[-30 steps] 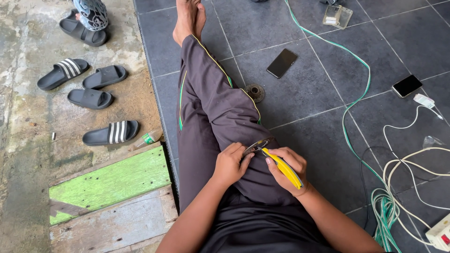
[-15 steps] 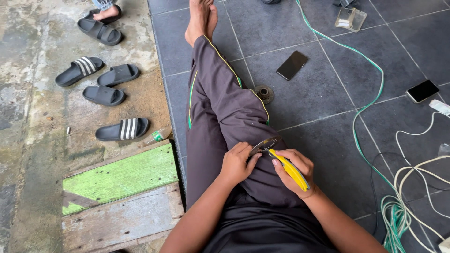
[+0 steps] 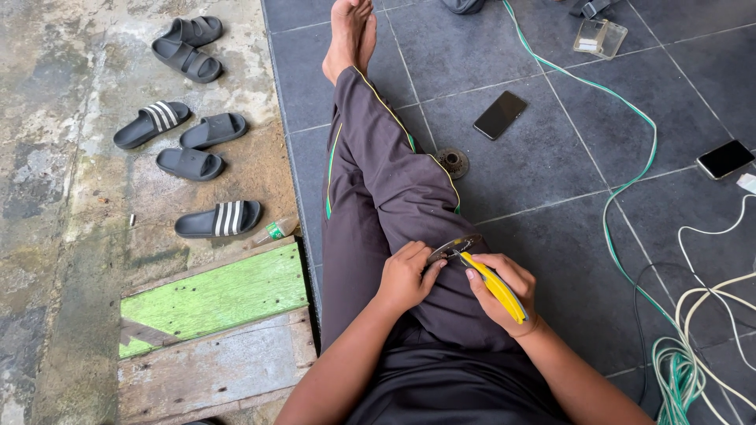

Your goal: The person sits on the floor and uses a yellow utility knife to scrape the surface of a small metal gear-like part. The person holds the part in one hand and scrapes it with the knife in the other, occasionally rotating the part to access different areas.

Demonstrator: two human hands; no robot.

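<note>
Right hand (image 3: 504, 295): the yellow-handled pliers (image 3: 492, 283) are held here, low in the picture, over the lap. The fingers are wrapped round the handles and pressed together. The handles should be squeezed slowly and evenly, so the tip does not slip.

Pliers tip: it is set against the small round metal part (image 3: 455, 245). If the tip bites the part or only touches it cannot be told; it is too small to see.

Left hand (image 3: 405, 275): the round metal part is pinched at its edge between the thumb and the first fingers. The other fingers are curled on the thigh. The part is best kept still and flat, with the fingertips kept back from the tip so they are not nipped.

Round metal part: it is held just above the thigh, between the two hands, touching both the fingers and the pliers.

Thigh in grey trousers (image 3: 394, 197): the hands are rested on it. A steady leg helps a steady grip.

Second round part (image 3: 453, 163): a like piece is seen on the dark tiles, just beside the knee.

Green cable (image 3: 622, 189): it is laid across the tiles to the right, with white cables (image 3: 709, 307) near it.

Phones: one dark phone (image 3: 501, 115) is seen past the knee, another (image 3: 725, 159) well apart at the right edge.

Sandals (image 3: 193, 161): several are laid on the bare concrete, far left.
</note>
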